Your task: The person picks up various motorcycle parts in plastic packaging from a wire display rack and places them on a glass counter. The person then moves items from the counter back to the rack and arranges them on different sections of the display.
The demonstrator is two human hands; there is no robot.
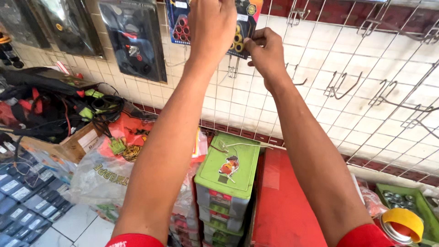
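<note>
Your left hand (211,25) covers the middle of the blue card of small rings (183,25), and the top of the card runs off the picture. Your fingertips there are cut off too, so the grip cannot be seen. Your right hand (265,52) hides the card's lower corner. The dark packs (135,39) on the wall are shiny, and what is inside is hard to make out. The yellow cap (404,222) is partly cut by the edge.

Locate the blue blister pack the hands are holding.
In the head view, the blue pack hangs top centre on the wire rack, between the left hand and right hand, right of a black pack.
</note>
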